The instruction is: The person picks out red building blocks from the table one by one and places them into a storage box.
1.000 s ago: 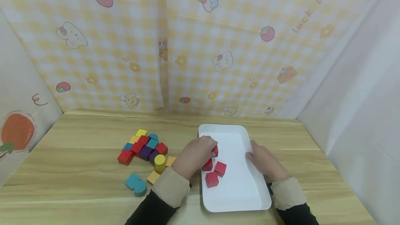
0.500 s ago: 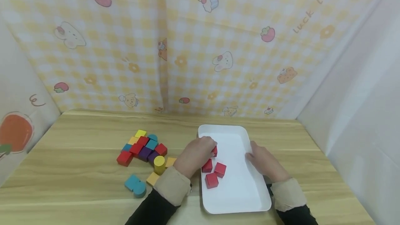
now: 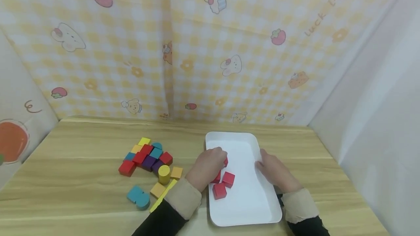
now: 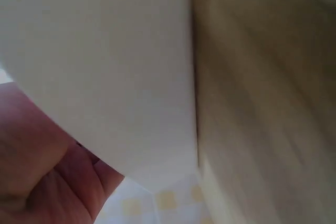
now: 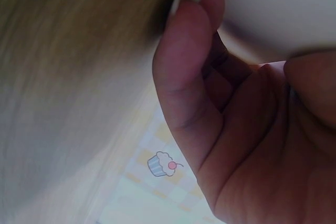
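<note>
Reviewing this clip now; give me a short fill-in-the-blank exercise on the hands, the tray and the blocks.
1. In the head view, the right hand grips the ____ side of the white tray.
2. The red block at the fingertips of the left hand is the same colour as the other blocks visible in the tray, which are ____.
3. The tall cylinder standing on the table is ____.
4. In the head view, the purple blocks lie to the ____ of the tray.

Missing words: right; red; yellow; left.
</note>
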### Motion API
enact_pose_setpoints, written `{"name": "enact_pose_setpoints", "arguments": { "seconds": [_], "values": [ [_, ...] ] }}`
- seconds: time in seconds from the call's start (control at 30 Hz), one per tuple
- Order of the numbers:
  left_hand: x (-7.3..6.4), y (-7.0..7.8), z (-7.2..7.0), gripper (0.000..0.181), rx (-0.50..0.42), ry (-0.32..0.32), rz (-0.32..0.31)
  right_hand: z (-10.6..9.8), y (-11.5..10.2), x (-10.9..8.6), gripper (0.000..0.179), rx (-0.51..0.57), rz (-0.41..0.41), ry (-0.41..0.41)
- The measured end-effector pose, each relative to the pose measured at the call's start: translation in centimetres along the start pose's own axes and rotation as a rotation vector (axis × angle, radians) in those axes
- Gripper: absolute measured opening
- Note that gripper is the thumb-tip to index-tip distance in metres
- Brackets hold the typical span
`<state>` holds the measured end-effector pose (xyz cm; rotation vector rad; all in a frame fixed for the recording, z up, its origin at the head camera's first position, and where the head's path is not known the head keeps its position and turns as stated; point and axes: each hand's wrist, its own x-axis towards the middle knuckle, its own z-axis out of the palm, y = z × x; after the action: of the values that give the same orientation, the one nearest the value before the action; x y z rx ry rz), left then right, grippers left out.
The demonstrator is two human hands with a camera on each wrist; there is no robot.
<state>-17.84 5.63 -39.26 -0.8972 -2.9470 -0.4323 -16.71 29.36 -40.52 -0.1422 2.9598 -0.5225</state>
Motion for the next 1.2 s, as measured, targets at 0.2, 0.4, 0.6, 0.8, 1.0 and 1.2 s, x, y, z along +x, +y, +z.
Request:
{"name": "enact_pose_setpoints", "arguments": {
  "seconds": [0.2, 0.4, 0.6, 0.8, 1.0, 1.2],
  "values": [
    [-0.04, -0.23, 0.31, 0.007, -0.047, -0.001, 0.008, 0.19, -0.06, -0.06, 0.054, -0.006, 0.008, -0.013],
    [0.23, -0.07, 0.27, 0.005, -0.091, -0.040, -0.023, 0.27, 0.34, -0.22, 0.054, -0.014, -0.011, -0.002],
    [0.36, -0.01, 0.03, 0.007, -0.114, -0.069, -0.046, 0.28, 0.56, -0.19, 0.052, 0.000, -0.015, -0.001],
    [0.30, -0.18, 0.01, 0.007, -0.106, -0.061, -0.043, 0.25, 0.41, -0.04, 0.050, 0.010, -0.018, -0.004],
    [0.57, -0.11, -0.13, 0.005, -0.129, -0.070, -0.058, -0.15, 0.30, -0.03, 0.051, 0.006, 0.000, -0.001],
    [0.64, -0.18, -0.20, 0.005, -0.132, -0.099, -0.076, 0.10, 0.46, 0.08, 0.051, 0.008, -0.010, -0.002]
  ]
}}
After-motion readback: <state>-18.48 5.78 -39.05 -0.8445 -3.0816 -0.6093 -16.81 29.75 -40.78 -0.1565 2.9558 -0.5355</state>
